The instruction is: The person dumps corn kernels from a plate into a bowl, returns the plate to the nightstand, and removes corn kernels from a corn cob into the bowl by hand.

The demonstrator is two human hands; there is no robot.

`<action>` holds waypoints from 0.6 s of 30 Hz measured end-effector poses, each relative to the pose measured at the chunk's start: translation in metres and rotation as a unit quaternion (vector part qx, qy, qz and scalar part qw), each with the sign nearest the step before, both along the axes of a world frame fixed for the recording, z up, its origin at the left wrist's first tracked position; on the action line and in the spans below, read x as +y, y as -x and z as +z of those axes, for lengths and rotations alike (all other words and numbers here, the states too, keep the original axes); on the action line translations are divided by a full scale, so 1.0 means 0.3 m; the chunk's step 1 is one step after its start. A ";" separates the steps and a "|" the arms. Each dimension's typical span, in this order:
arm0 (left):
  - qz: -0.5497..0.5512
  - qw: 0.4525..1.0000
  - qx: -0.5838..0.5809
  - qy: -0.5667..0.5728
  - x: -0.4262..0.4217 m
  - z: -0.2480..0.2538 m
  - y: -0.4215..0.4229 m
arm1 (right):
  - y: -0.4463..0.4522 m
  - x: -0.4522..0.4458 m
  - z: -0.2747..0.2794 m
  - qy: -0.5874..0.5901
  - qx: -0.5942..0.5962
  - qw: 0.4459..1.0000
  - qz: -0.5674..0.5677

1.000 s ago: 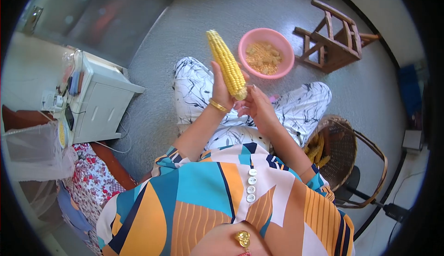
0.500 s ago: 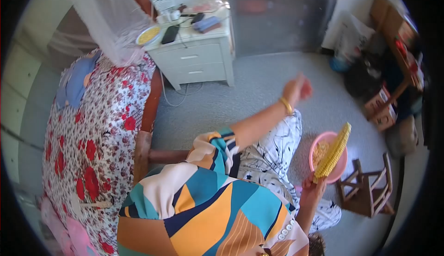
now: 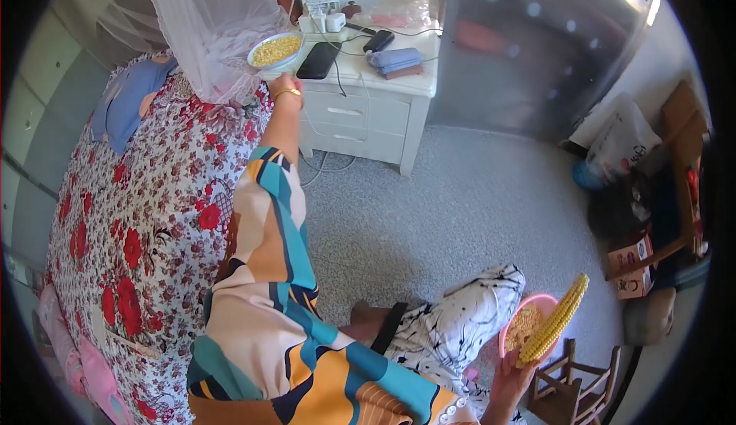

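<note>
- Brought the left hand [image 3: 285,85] since the earlier frame from mid-air out to the near side of the pale bowl [image 3: 271,67]; fingers curled in, but cannot tell if pinching the rim.
- Filled the bowl with yellow kernels [image 3: 274,51]; set close to the edge of the tabletop [image 3: 353,63], apparently for easy reach.
- Can see a dark phone [image 3: 319,60] lying flat, just right of the left hand.
- Pinching the corn cob [image 3: 558,321] by its lower end with the right hand [image 3: 508,377]; tilted, tip up and away. Probably gripped so to leave most rows uncovered and the left arm free.
- Can see the pink basin [image 3: 535,299] on the floor just beyond the right hand, partly behind the cob, with loose kernels inside; likely kept close to catch drops.
- Can see a white plastic bag [image 3: 625,140] well beyond the right hand; cannot make out contents.
</note>
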State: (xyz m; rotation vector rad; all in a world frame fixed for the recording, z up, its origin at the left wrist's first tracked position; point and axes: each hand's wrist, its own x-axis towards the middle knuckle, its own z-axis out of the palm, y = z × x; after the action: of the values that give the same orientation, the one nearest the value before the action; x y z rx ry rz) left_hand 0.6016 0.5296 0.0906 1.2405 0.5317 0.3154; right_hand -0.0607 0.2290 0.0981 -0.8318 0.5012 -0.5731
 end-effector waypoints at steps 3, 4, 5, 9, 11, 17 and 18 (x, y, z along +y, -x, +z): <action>-0.025 0.999 0.029 0.034 0.137 -0.053 -0.128 | -0.061 -0.004 0.031 -0.018 0.045 0.998 -0.028; -0.033 0.998 0.038 0.042 0.160 -0.052 -0.156 | -0.079 -0.021 0.023 -0.025 0.054 0.998 -0.025; -0.037 0.998 0.029 0.036 0.174 -0.052 -0.184 | -0.091 -0.039 0.019 -0.027 0.070 0.997 -0.021; -0.065 0.996 0.020 0.054 0.185 -0.042 -0.264 | -0.182 -0.036 0.125 -0.019 0.148 0.989 -0.005; -0.085 0.992 0.030 0.088 0.199 -0.047 -0.299 | -0.218 -0.023 0.135 -0.018 0.131 0.991 -0.012; 0.049 0.993 -0.049 0.099 0.173 -0.014 -0.306 | -0.265 -0.031 0.065 -0.034 0.161 0.986 0.013; 0.044 0.993 -0.061 0.092 0.191 -0.029 -0.285 | -0.271 -0.034 0.060 -0.023 0.159 0.987 0.025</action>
State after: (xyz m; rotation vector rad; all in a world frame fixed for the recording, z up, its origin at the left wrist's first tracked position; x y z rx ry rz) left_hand 0.6871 0.5870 0.0819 1.0138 0.5004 0.4045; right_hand 0.0205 0.2188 0.1161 -0.8946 0.7807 -0.3819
